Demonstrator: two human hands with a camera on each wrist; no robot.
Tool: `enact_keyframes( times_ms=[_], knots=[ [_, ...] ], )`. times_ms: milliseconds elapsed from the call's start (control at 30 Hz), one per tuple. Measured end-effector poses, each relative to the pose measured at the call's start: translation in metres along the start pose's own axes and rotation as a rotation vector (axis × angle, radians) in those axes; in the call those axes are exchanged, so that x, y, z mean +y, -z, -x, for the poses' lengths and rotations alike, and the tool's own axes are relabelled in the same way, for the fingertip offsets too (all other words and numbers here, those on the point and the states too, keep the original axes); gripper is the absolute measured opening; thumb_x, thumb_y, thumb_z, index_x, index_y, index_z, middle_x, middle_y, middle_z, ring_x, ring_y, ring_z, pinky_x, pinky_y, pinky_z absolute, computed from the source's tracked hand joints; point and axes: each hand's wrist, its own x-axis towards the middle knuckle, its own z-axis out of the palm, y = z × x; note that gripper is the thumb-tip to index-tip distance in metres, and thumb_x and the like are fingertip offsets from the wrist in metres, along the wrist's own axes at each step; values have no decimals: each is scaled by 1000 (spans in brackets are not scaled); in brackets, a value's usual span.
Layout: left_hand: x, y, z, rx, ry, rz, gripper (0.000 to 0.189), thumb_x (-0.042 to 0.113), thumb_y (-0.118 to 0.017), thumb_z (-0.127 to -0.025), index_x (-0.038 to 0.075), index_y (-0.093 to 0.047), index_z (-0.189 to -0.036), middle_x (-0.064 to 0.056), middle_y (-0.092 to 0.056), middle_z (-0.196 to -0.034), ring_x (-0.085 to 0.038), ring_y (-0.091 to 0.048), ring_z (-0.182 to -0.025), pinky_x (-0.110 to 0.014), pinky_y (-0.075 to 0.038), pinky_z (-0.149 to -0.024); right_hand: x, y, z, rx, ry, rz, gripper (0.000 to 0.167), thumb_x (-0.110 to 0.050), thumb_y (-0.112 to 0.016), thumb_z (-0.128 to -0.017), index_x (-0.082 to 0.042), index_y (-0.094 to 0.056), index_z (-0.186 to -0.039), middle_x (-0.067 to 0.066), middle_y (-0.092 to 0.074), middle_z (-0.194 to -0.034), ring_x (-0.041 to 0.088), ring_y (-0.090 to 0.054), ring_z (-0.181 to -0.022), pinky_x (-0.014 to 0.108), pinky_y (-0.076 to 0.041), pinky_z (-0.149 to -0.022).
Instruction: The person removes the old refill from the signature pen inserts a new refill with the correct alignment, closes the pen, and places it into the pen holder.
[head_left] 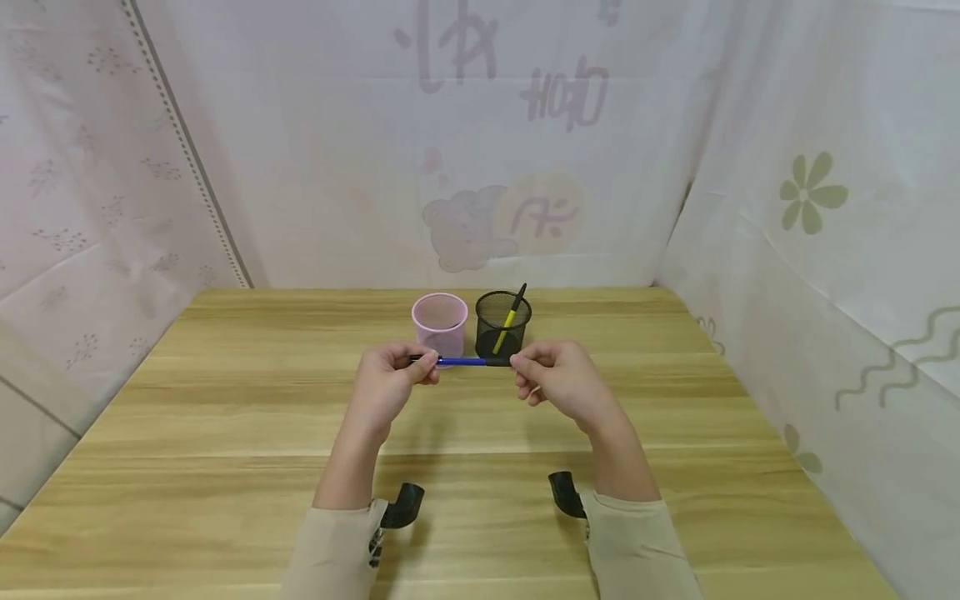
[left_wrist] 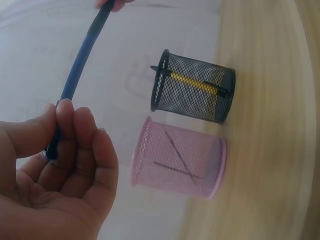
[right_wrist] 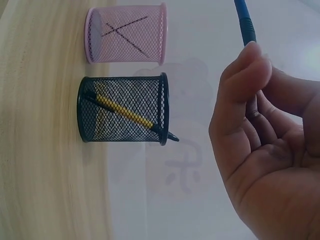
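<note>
A blue pen (head_left: pixel 463 362) with black ends is held level between both hands, above the table and in front of two mesh cups. My left hand (head_left: pixel 392 379) pinches its left end between thumb and fingers; in the left wrist view the pen's black tip (left_wrist: pixel 52 149) shows below the thumb. The right hand (head_left: pixel 562 379) pinches the other black end with thumb and forefinger. Behind the pen stand a pink mesh pen cup (head_left: pixel 440 333) and, to its right, a black mesh pen cup (head_left: pixel 487 337). A yellow and black pen (right_wrist: pixel 125 111) leans inside the black cup.
The cups stand near the back of the wooden table (head_left: pixel 465 500). Patterned white cloth (head_left: pixel 337 167) hangs behind the table and along both sides. A black curved piece (head_left: pixel 405 505) sticks out at the left sleeve, and another (head_left: pixel 566 494) at the right sleeve.
</note>
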Motion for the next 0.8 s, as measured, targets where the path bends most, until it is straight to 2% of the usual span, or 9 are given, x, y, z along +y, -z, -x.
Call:
enact_keyframes(
  times_ms=[200, 467, 633, 800],
  knots=[
    [4, -4, 0, 0, -2, -9, 19, 8, -70, -103, -10, -73, -108, 2, -70, -76, -12, -70, -77, -32, -62, -84, -3, 3, 3, 27, -5, -23, 17, -4, -61, -107, 9, -67, -115, 10, -71, -90, 16, -70, -77, 29, -64, -74],
    [8, -9, 0, -14, -27, -18, 19, 8, -69, -103, -10, -73, -107, 0, -71, -78, -12, -70, -78, -36, -63, -87, -3, 9, 6, 17, 16, -6, 19, -8, -66, -105, 8, -67, -116, 10, -73, -91, 19, -72, -81, 33, -65, -79],
    [10, -12, 1, -13, -25, -2, 18, 6, -70, -102, -11, -72, -108, 1, -70, -76, -11, -69, -76, -31, -63, -83, -2, 10, 6, -24, 23, 3, 30, -24, -64, -108, 5, -67, -112, 8, -70, -90, 20, -72, -81, 36, -65, -81],
    [10, -14, 0, -15, -31, 10, 16, 4, -70, -101, -10, -73, -106, 2, -70, -75, -11, -69, -74, -36, -63, -86, 1, 10, 4, -14, -24, 3, 47, -39, -50, -114, 3, -65, -96, 4, -62, -79, 18, -68, -73, 33, -63, -75]
  ],
)
